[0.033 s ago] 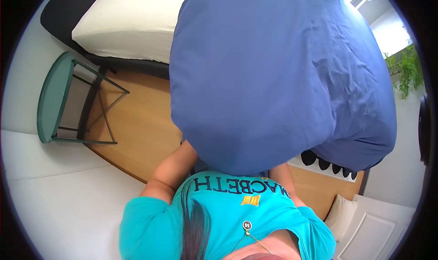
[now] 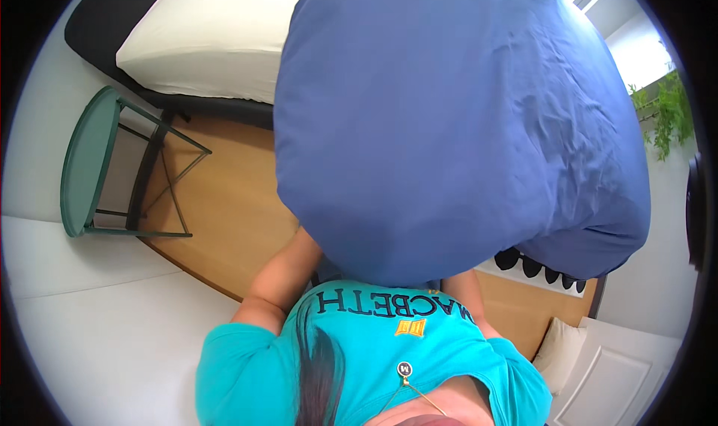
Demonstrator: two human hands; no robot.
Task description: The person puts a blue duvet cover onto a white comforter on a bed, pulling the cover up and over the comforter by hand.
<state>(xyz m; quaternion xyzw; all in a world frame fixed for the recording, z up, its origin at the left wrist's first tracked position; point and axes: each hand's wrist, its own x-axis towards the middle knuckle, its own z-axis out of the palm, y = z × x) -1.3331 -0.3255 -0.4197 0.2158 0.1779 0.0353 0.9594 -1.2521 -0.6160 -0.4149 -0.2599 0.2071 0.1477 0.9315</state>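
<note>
You held the big blue duvet [image 2: 456, 119] up against your chest, its bulk rising above and ahead of both forearms, its long axis running away from you toward the white mattress [image 2: 209, 44]. Both hands were hidden beneath the duvet, so I cannot tell how they gripped. The green side table [image 2: 90, 164] stood left of the duvet.

Blue duvet [image 2: 456, 119] over hidden hands
</note>
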